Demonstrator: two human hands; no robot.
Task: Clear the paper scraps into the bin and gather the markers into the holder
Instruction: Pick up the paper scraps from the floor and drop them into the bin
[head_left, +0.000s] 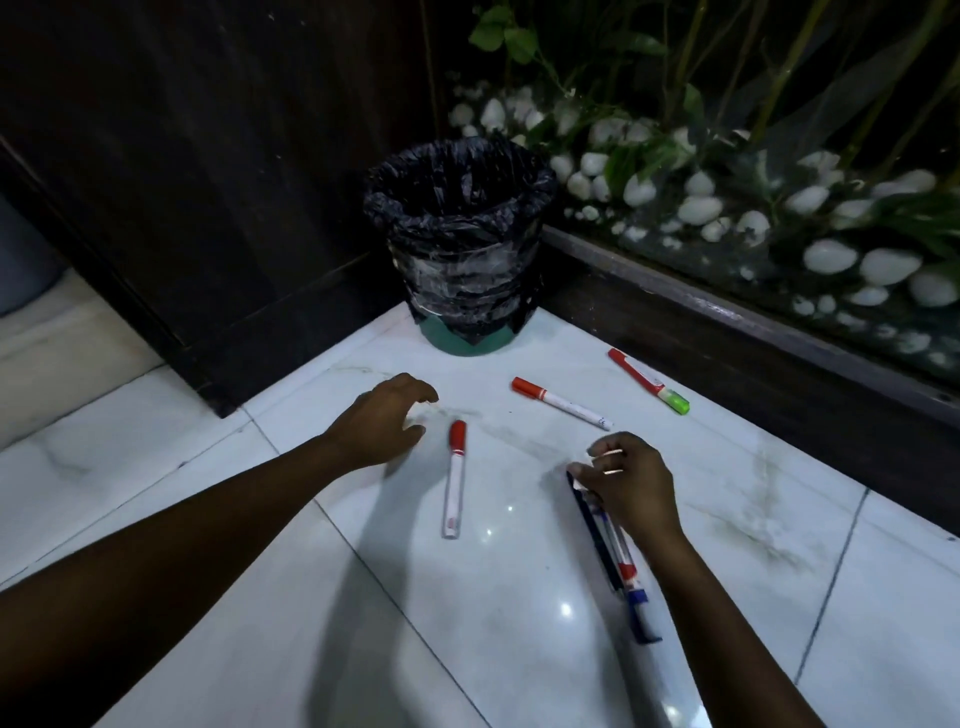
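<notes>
A white-barrelled marker with a red cap (455, 478) lies on the glossy white marble floor tiles (519, 649), cap pointing away from the person. Just left of its cap the left hand (382, 421) hovers low with fingers curled and spread, holding nothing; a faint pale smudge beneath its fingertips may be a paper scrap, too blurred to tell. To the right, the right hand (631, 486) rests over the far end of a long dark blue holder (605, 556) that lies flat on the tile with markers inside it; the fingers are bent and something small and white shows at their tips, though whether they pinch it cannot be made out. Beyond the hands lie a second red-capped white marker (561, 410) and, further right, a red pen-like marker with a green end (649, 382). In the corner stands a round green bin lined with a black plastic bag (460, 244), beside a bed of white pebbles and green plants (727, 197)
</notes>
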